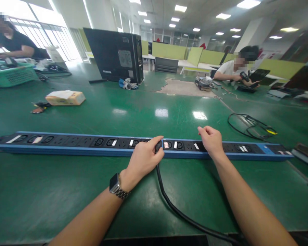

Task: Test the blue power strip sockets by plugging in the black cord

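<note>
A long blue power strip (66,144) with black sockets lies across the green table in front of me. My left hand (143,159), with a watch on its wrist, grips a black plug (157,147) seated in a socket near the strip's middle. The plug's black cable (174,208) runs down toward me and off to the right. My right hand (210,140) rests on top of the strip a little to the right, fingers curled and pressing it down, holding nothing.
A coiled black cable (248,125) lies to the right behind the strip. A cardboard box (65,98), a black computer case (115,54) and a green basket (11,73) stand farther back. Two other people sit at the far left and far right.
</note>
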The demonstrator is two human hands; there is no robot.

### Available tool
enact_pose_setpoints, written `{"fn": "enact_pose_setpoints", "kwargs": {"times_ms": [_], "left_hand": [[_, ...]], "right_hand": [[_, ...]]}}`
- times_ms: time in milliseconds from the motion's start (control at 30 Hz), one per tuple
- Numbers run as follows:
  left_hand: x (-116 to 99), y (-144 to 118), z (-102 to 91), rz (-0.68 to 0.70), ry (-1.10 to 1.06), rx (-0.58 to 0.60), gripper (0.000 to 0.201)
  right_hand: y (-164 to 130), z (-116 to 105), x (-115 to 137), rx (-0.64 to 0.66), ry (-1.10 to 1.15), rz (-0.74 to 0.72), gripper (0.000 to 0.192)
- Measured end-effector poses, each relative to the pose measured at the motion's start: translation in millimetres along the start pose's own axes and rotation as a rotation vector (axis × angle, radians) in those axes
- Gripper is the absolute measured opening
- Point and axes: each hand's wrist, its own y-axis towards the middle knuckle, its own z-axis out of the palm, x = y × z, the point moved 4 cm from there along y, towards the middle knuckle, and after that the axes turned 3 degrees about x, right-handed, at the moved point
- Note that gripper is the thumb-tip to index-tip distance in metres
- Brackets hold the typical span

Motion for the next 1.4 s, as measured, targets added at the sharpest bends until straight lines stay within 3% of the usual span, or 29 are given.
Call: {"fn": "enact_pose_setpoints", "kwargs": {"times_ms": [133,267,433,500,600,700,800,867,933,1400], "left_hand": [[4,-1,0.2,-0.013,-0.043,-0.046,0.050],[0,-3,-2.5,-0.006,-0.075,-0.084,0.044],[-19,-6,-25.0,0.088,-0.086,-0.343,0.043],[-19,-5,-36.2,0.081,-0.054,-0.364,0.044],[-2,-6,-60.6,0.013,0.017,-0.363,0.040],[29,-12,-93.6,-0.129,0.099,-0.449,0.040],[57,-15,-106.7,-0.232,0.140,-0.279,0.043],[67,-17,-103.8,-0.249,0.172,-0.132,0.044],[72,-18,-99.1,-0.259,0.198,-0.063,0.045],[61,-4,-100.5,-0.252,0.326,0.020,0.042]], "right_hand": [[0,0,-1,-0.005,0.014,0.007,0.037],[1,0,0,-0.008,0.019,0.006,0.037],[1,0,2,-0.002,0.015,-0.007,0.037],[1,-1,1,0.001,0.018,-0.003,0.038],[2,0,0,0.002,0.007,-0.003,0.038],[3,1,-2,0.007,0.000,-0.010,0.038],[4,2,-2,0.008,-0.005,-0.004,0.037],[3,2,-2,0.007,-0.009,0.004,0.037],[3,2,-2,0.007,-0.008,0.011,0.037],[2,2,-3,0.029,-0.004,0.009,0.039]]}}
